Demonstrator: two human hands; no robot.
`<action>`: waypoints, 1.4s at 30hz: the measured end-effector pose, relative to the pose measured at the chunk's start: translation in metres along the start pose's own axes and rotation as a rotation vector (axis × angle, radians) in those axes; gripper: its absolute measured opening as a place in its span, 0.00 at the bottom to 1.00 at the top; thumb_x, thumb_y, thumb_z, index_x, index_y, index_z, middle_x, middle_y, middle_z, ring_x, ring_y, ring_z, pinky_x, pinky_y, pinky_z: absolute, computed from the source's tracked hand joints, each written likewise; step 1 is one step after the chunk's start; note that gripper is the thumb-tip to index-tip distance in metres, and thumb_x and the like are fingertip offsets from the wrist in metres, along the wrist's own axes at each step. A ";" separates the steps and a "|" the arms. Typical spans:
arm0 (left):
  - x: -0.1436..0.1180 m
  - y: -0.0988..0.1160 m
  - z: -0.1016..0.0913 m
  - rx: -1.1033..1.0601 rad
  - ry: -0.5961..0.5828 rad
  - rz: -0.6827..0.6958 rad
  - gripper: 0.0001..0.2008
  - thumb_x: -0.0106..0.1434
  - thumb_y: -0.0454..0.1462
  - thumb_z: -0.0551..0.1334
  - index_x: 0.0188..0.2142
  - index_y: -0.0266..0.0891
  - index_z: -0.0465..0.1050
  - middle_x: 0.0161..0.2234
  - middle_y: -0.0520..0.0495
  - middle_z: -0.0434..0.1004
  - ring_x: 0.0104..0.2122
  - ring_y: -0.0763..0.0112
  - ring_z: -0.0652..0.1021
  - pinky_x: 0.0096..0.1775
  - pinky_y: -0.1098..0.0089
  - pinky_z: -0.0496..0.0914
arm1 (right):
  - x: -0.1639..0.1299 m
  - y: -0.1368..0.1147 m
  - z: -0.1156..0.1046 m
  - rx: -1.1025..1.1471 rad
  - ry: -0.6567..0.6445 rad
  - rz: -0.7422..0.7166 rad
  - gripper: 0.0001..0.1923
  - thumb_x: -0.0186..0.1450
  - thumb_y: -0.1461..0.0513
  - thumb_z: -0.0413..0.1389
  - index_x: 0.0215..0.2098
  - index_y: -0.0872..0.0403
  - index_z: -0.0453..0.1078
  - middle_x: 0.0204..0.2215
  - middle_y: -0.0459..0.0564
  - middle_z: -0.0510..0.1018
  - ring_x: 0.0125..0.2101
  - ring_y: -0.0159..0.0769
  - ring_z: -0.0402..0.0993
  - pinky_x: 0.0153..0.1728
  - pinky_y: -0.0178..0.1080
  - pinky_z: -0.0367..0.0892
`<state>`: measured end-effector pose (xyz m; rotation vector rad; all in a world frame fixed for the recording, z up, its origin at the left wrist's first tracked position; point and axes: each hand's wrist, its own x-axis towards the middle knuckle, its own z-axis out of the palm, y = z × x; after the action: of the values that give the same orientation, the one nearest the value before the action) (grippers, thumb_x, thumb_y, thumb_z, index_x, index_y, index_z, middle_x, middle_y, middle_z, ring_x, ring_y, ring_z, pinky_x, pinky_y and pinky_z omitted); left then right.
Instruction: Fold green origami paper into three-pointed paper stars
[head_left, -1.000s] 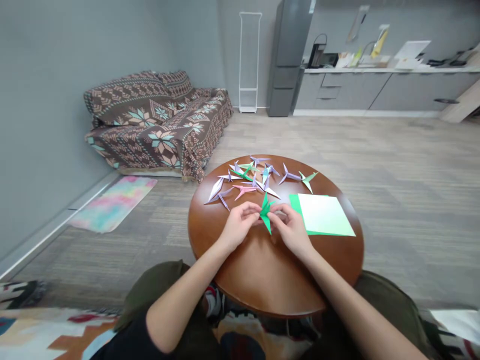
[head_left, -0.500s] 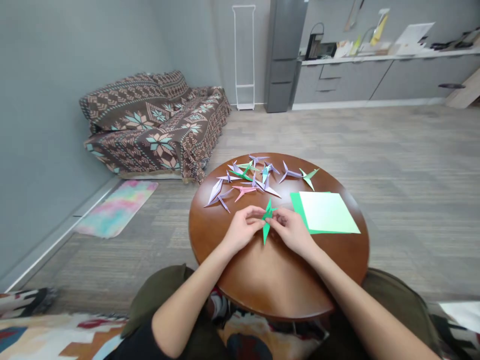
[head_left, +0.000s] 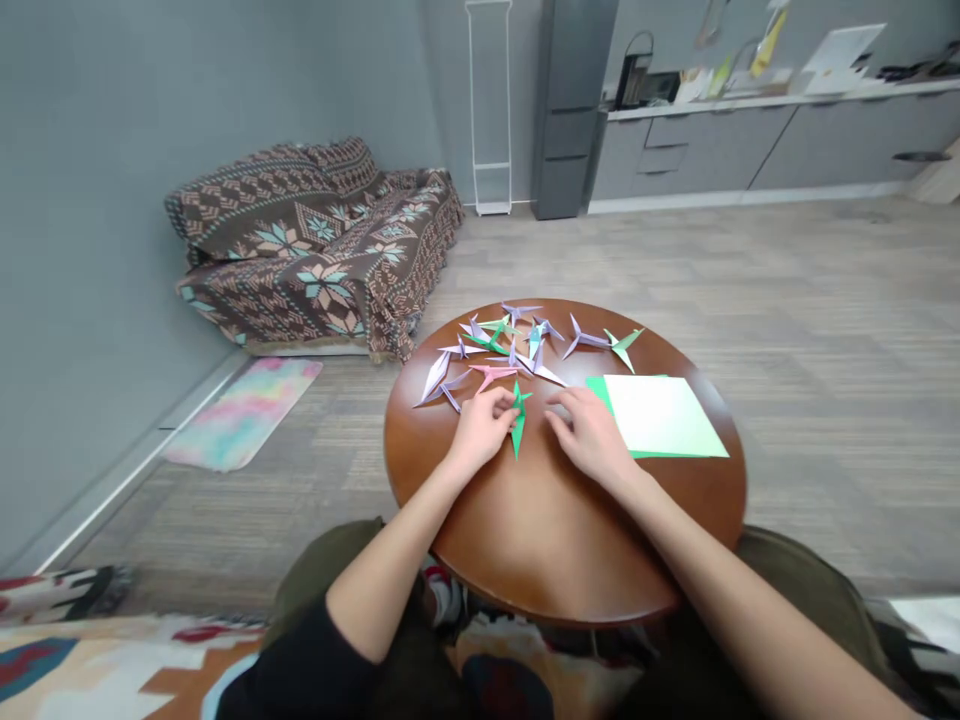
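Pinched in the fingers of my left hand [head_left: 486, 425] is a green origami crane [head_left: 518, 428], its long wings pointing away from and toward me. My right hand [head_left: 589, 432] hovers apart from it to the right, fingers loosely curved and holding nothing. Just beyond my left hand lies a pink origami crane [head_left: 492, 375]. Several more folded cranes in purple, green and blue crowd the far left of the round table. A pale green origami crane [head_left: 623, 347] rests at the far right, touching or close to a purple origami crane [head_left: 585, 340].
White-topped paper sheets [head_left: 660, 415] lie over green paper [head_left: 598, 388] on the right of the round brown table [head_left: 555, 560]. My knees are under its near edge. A covered sofa [head_left: 315, 250] stands at the left, with kitchen cabinets [head_left: 705, 150] behind.
My right hand has let go of the green crane and moved away to the right. My left hand has carried the crane slightly left and away from me.
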<state>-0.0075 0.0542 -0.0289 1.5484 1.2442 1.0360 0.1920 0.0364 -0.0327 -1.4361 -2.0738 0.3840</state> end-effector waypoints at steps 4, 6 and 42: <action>0.015 -0.005 -0.001 -0.007 0.016 -0.031 0.04 0.58 0.34 0.69 0.34 0.39 0.79 0.28 0.49 0.82 0.22 0.71 0.79 0.28 0.72 0.74 | 0.017 0.006 -0.002 -0.190 -0.016 -0.044 0.18 0.72 0.66 0.53 0.59 0.57 0.73 0.70 0.66 0.69 0.71 0.59 0.58 0.69 0.67 0.46; 0.019 -0.006 -0.001 -0.011 0.016 -0.059 0.04 0.58 0.35 0.70 0.34 0.38 0.79 0.25 0.50 0.81 0.19 0.72 0.77 0.25 0.74 0.71 | 0.022 0.005 0.000 -0.250 -0.037 -0.015 0.19 0.72 0.67 0.52 0.59 0.60 0.73 0.66 0.71 0.73 0.68 0.62 0.63 0.67 0.71 0.44; 0.006 -0.001 -0.003 -0.234 0.115 -0.212 0.03 0.57 0.29 0.68 0.33 0.32 0.81 0.33 0.44 0.85 0.33 0.65 0.85 0.40 0.65 0.83 | 0.036 0.021 0.010 0.231 -0.125 0.064 0.07 0.66 0.64 0.58 0.30 0.54 0.76 0.31 0.50 0.79 0.34 0.39 0.72 0.39 0.38 0.63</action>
<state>-0.0094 0.0604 -0.0289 1.1670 1.2840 1.1002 0.1925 0.0787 -0.0412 -1.3713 -2.0073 0.7314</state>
